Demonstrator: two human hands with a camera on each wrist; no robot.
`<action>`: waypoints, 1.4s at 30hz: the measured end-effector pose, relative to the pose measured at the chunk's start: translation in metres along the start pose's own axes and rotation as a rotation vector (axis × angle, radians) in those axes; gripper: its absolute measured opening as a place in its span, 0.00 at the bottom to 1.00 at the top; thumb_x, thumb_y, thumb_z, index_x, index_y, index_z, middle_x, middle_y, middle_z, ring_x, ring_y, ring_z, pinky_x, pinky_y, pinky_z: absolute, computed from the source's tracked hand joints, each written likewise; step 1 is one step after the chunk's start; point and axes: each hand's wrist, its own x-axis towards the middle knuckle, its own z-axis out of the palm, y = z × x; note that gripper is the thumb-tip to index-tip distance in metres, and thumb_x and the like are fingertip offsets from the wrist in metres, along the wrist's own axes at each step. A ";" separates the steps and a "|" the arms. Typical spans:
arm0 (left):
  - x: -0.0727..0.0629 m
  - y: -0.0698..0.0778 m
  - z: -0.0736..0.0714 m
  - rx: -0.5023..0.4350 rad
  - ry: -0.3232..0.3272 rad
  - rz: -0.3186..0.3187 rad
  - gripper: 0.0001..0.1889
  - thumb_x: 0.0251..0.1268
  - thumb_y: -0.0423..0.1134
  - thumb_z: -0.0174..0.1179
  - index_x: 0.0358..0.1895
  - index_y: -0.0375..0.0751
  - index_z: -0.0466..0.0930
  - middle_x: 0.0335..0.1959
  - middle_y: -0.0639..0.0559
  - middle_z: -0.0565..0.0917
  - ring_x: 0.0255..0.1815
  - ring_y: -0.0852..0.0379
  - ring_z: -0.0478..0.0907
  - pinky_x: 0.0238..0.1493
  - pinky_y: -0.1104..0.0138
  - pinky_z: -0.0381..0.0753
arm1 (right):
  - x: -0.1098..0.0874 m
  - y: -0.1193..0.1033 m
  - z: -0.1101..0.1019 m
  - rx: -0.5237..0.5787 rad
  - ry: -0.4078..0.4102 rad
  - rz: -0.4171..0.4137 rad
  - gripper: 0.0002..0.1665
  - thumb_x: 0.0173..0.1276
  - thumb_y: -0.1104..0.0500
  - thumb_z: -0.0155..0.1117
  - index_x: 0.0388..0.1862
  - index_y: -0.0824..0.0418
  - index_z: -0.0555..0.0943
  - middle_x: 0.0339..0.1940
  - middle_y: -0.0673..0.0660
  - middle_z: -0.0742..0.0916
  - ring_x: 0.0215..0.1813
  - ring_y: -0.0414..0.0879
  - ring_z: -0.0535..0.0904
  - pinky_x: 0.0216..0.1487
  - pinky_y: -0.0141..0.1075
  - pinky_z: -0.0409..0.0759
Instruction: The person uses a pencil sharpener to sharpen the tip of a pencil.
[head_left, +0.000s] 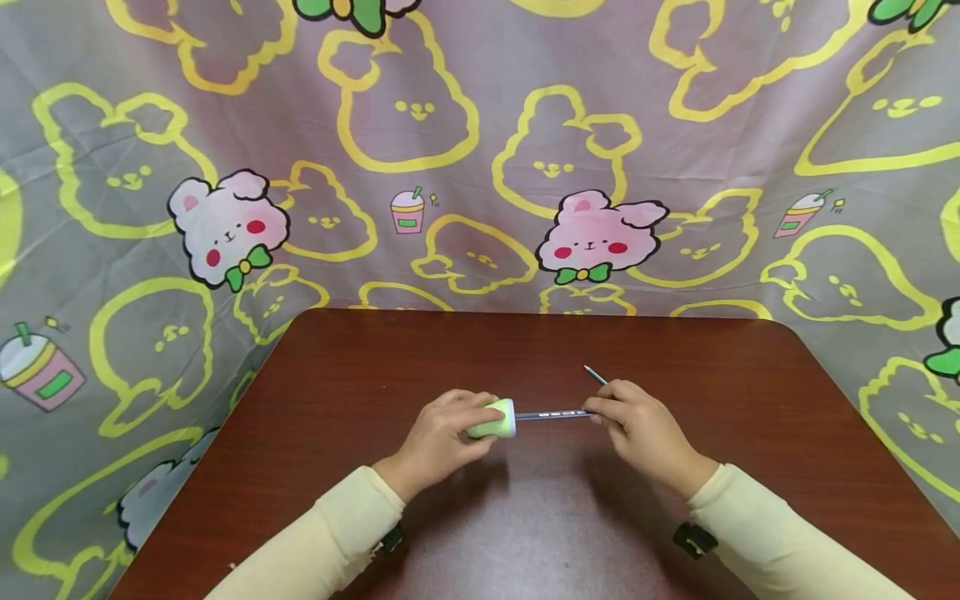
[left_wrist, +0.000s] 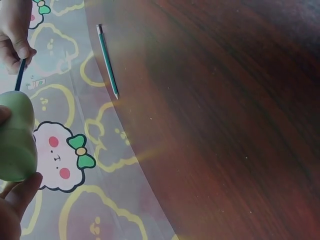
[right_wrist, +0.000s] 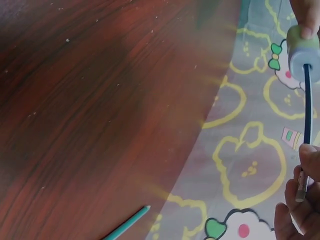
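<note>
My left hand (head_left: 438, 437) grips a light green pencil sharpener (head_left: 487, 423) with a pale end, which faces right. A dark blue pencil (head_left: 551, 414) runs from that end to my right hand (head_left: 645, 433), whose thumb and fingers pinch it. In the right wrist view, the pencil (right_wrist: 307, 115) goes into the hole of the sharpener (right_wrist: 301, 59), so its tip is hidden. Its blunt end shows between the fingers. Both hands are above the table. Beyond the right hand lies a teal pencil (head_left: 595, 374), seen whole in the left wrist view with its pointed end bare.
The brown wooden table (head_left: 420, 350) has rounded far corners. A grey curtain (head_left: 480, 192) with yellow outlined animals hangs behind it and on both sides. Small light specks dot the tabletop.
</note>
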 end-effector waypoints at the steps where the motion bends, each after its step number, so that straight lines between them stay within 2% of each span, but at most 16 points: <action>1: 0.000 0.000 0.000 -0.002 0.004 -0.004 0.17 0.35 0.29 0.75 0.36 0.43 0.88 0.41 0.47 0.87 0.40 0.50 0.81 0.42 0.67 0.80 | 0.000 -0.001 0.000 -0.003 0.004 -0.007 0.13 0.49 0.72 0.74 0.34 0.61 0.87 0.32 0.50 0.81 0.35 0.42 0.76 0.32 0.36 0.78; 9: 0.001 0.002 -0.002 -0.009 0.012 0.005 0.17 0.37 0.28 0.74 0.36 0.43 0.88 0.42 0.47 0.87 0.41 0.50 0.81 0.42 0.67 0.81 | 0.003 -0.004 -0.001 -0.002 0.017 -0.029 0.14 0.47 0.73 0.74 0.33 0.62 0.86 0.32 0.50 0.80 0.35 0.42 0.76 0.32 0.37 0.78; 18: -0.001 0.003 0.000 -0.001 0.006 0.017 0.16 0.36 0.28 0.75 0.36 0.43 0.88 0.42 0.47 0.87 0.42 0.50 0.81 0.44 0.67 0.81 | 0.008 -0.008 -0.005 -0.019 -0.021 -0.032 0.14 0.47 0.74 0.73 0.33 0.62 0.86 0.31 0.50 0.80 0.34 0.42 0.76 0.32 0.37 0.79; 33: 0.002 0.000 -0.002 0.066 -0.042 0.029 0.19 0.37 0.29 0.74 0.40 0.43 0.88 0.43 0.48 0.86 0.43 0.50 0.80 0.46 0.66 0.80 | 0.015 -0.012 -0.008 -0.046 -0.085 -0.005 0.12 0.50 0.72 0.73 0.34 0.61 0.86 0.31 0.49 0.81 0.34 0.42 0.76 0.33 0.38 0.78; 42: 0.002 -0.003 -0.001 0.067 -0.051 0.029 0.21 0.38 0.28 0.72 0.43 0.43 0.86 0.45 0.47 0.83 0.46 0.50 0.79 0.46 0.65 0.80 | 0.019 -0.014 -0.007 -0.047 -0.074 0.009 0.11 0.51 0.72 0.72 0.34 0.61 0.86 0.31 0.50 0.81 0.34 0.43 0.77 0.34 0.38 0.78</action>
